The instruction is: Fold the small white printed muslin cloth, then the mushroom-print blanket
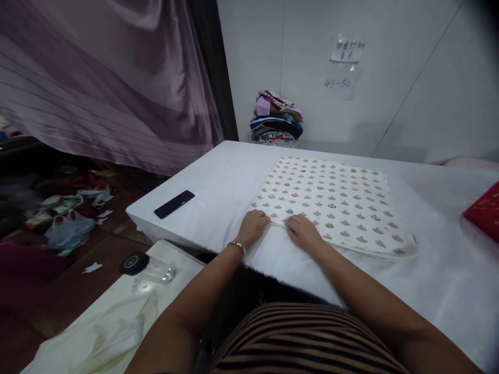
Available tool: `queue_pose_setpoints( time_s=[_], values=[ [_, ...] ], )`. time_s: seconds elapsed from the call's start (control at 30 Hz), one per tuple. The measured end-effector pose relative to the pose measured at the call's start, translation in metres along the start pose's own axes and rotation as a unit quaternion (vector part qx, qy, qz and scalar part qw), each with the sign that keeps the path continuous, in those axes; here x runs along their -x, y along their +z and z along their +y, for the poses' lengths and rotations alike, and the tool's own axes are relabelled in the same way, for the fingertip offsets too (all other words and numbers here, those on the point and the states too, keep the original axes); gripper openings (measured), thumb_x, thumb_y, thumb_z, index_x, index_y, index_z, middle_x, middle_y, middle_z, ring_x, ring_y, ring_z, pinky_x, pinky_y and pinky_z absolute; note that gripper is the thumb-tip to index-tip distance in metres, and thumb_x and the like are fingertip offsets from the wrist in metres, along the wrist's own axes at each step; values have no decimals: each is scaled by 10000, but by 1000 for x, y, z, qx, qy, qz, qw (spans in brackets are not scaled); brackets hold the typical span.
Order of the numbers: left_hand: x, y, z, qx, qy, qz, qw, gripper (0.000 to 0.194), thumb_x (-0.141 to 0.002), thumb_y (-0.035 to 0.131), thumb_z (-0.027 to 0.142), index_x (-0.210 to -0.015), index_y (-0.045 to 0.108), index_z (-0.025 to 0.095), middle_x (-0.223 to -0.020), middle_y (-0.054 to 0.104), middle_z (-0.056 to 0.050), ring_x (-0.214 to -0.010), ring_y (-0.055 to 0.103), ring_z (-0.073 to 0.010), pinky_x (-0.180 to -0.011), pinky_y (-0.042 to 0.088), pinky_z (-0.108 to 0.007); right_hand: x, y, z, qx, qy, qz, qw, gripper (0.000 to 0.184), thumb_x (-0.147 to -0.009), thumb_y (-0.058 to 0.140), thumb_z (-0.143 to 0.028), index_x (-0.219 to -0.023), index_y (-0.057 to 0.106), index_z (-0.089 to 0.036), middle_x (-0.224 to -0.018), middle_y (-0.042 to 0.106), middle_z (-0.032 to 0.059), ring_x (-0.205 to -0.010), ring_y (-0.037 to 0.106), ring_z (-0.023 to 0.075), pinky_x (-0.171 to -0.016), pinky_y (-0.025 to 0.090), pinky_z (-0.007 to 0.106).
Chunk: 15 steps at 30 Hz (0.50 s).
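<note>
A white cloth [339, 192] lies spread flat on the white-covered table [222, 182]. Small grey shapes and a few coloured motifs are printed all over it, and its near edge looks layered. At its near left corner, my left hand [254, 226], with a bracelet at the wrist, has its fingers curled onto the edge. A short way to the right, my right hand [304, 232] pinches the same near edge, fingers bent. The fingertips of both hands are partly hidden.
A black phone [174, 204] lies on the table's left side. A red item [485, 213] sits at the far right. Folded clothes [276, 122] are stacked against the wall behind. Lower left, a clear jar with a black lid [134, 263] lies on a pale surface. A curtain [128, 78] hangs at left.
</note>
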State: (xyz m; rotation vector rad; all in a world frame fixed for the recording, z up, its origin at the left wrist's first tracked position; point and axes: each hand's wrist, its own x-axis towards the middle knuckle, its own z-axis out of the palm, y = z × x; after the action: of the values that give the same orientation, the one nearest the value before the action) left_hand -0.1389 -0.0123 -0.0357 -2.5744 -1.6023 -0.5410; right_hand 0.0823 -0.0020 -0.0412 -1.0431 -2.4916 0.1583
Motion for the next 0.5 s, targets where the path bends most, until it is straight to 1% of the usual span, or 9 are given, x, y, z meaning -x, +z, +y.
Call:
queue_pose_setpoints(
  time_s=[0.13,0.3,0.4,0.5],
  values=[
    [-2,-1,2,1,-14,-8,1000,297,-943,372,270,-930,663,214,-934,619,-55,-904,506,-181,-807,375,-334,0,0,1,10,10,-5,1000,232,-895,407,-139,-945,632,-160,-976,623,103,-916,522,208,-836,410,337],
    [-4,-2,4,-2,-13,-14,1000,286,-942,368,249,-914,647,199,-921,616,-55,-896,513,-182,-800,377,-327,-1,0,2,16,33,-16,999,313,-892,368,-131,-1092,606,-168,-1021,633,97,-947,529,217,-842,423,339],
    [-3,-2,5,0,-4,-3,1000,243,-932,388,243,-953,624,190,-942,614,-60,-911,511,-186,-816,380,-331,-1,0,2,30,43,-17,998,324,-883,359,-110,-1097,595,-171,-1010,633,95,-946,531,220,-833,423,330],
    [-3,-3,9,-2,3,-4,1000,221,-915,398,195,-930,618,186,-973,607,-62,-937,505,-186,-829,379,-333,-2,1,1,47,49,-16,998,309,-873,364,-93,-1051,601,-178,-986,631,96,-925,534,222,-801,423,323]
  ],
)
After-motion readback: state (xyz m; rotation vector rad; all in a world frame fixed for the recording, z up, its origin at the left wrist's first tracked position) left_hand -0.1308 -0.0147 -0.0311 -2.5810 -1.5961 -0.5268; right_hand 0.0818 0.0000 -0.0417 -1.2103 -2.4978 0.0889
